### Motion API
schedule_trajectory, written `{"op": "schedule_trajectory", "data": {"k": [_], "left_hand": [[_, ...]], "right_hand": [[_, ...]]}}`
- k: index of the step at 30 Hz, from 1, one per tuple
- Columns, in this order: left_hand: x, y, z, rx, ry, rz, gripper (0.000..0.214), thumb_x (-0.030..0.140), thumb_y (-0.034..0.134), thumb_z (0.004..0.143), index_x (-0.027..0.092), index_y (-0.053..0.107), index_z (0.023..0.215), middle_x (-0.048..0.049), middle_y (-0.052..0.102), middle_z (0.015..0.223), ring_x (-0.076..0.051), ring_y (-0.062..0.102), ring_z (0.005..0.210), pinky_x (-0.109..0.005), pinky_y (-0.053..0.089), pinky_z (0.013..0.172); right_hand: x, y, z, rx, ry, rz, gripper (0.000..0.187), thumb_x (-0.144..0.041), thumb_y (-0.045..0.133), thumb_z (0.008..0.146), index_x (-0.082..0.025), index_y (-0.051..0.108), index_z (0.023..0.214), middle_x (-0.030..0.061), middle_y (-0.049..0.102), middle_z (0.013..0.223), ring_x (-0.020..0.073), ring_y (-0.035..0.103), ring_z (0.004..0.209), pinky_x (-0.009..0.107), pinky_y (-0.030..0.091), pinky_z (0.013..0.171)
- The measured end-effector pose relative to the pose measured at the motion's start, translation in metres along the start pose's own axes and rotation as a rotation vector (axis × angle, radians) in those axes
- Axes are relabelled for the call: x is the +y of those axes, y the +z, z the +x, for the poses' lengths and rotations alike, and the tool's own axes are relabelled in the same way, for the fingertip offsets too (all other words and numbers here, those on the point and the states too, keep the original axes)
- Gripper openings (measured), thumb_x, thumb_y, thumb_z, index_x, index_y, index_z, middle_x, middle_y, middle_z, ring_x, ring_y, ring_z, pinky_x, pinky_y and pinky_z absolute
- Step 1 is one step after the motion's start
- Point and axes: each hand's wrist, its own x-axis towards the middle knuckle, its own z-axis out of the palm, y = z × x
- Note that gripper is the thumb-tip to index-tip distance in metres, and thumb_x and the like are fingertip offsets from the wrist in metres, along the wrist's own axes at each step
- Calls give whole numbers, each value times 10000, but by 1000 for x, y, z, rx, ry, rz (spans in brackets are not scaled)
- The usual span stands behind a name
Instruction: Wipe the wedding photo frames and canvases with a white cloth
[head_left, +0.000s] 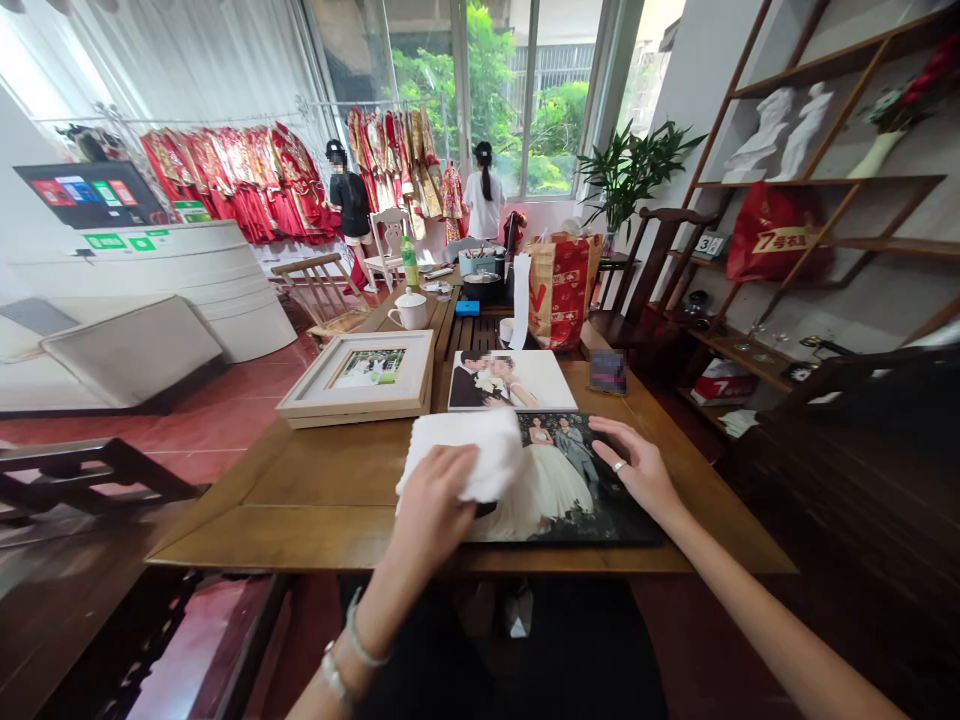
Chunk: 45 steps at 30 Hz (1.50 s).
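Observation:
A large dark-edged wedding photo print [577,490] lies flat at the near edge of the wooden table [322,490]. My left hand [435,500] is closed on a white cloth [472,450] and presses it on the left part of the print. My right hand [637,465], a ring on one finger, rests flat with fingers spread on the print's right side. A second wedding print [517,380] lies just behind it.
A pale framed photo [360,378] lies at the left of the table. Further back stand a white teapot [409,310], a green bottle [409,262] and a red gift bag [562,285]. Dark chairs flank the table; shelves stand at the right. Two people stand by red garments at the window.

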Motion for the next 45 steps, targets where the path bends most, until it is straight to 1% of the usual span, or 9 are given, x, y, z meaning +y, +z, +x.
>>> {"op": "schedule_trajectory", "data": {"k": [5,7,10,19,25,27,32,41,45], "left_hand": [[33,33,15,-149,60,-1,631,63,516,567,224,523,1178,-53,538,1238,-283,447,1080,-427,398,905],[30,34,14,-114,-34,80,651,126,587,566,226,513,1205,-95,429,1343,-343,348,1205,-512,301,978],[15,31,7,-118,-215,175,739,231,649,575,274,453,1287,-136,302,1416,-423,231,1274,-629,206,967],[2,32,-5,-138,-290,198,750,240,603,634,322,381,1345,-132,336,1383,-392,248,1286,-572,327,913],[6,26,-1,-124,-256,228,656,162,529,670,276,436,1309,-108,197,1483,-399,105,1344,-662,195,972],[7,20,5,-84,-175,235,618,100,466,683,207,456,1291,-86,162,1500,-340,68,1365,-594,166,1039],[-1,2,18,-13,-37,231,811,-5,412,585,146,316,1376,-84,305,1452,-219,230,1343,-382,271,1053],[-9,2,18,-235,-136,309,537,236,525,749,224,425,1277,-96,524,1216,-312,418,1151,-448,384,865],[-6,-7,35,-385,-178,362,479,65,487,666,199,514,1125,-92,577,1024,-308,496,1016,-391,436,723]], "right_hand": [[-3,1,-3,90,86,27,369,-421,578,786,-243,592,1109,84,515,1320,253,424,1267,453,331,1063],[1,0,-5,155,186,48,420,-437,576,778,-238,566,1149,93,487,1351,268,396,1288,477,312,1071],[8,0,-7,95,252,84,435,-440,584,767,-260,553,1162,83,522,1324,284,425,1267,507,306,1069],[0,3,-3,-48,53,-98,496,-375,609,769,-268,500,1241,62,298,1479,248,284,1351,451,256,1099],[-7,0,1,-201,-67,-182,336,-360,550,818,-257,591,1135,73,510,1337,248,450,1249,467,309,1066],[-5,0,1,-203,-66,-187,346,-365,554,815,-257,590,1141,73,519,1328,253,461,1240,467,322,1059],[-3,1,1,-206,-74,-192,343,-357,553,817,-264,586,1146,66,523,1323,245,456,1243,465,321,1064],[-6,2,0,-201,-69,-193,328,-329,554,818,-256,595,1135,74,533,1310,241,452,1246,467,318,1066],[-7,2,1,-207,-64,-205,335,-333,556,817,-254,592,1141,72,525,1319,237,444,1253,463,312,1071]]}}
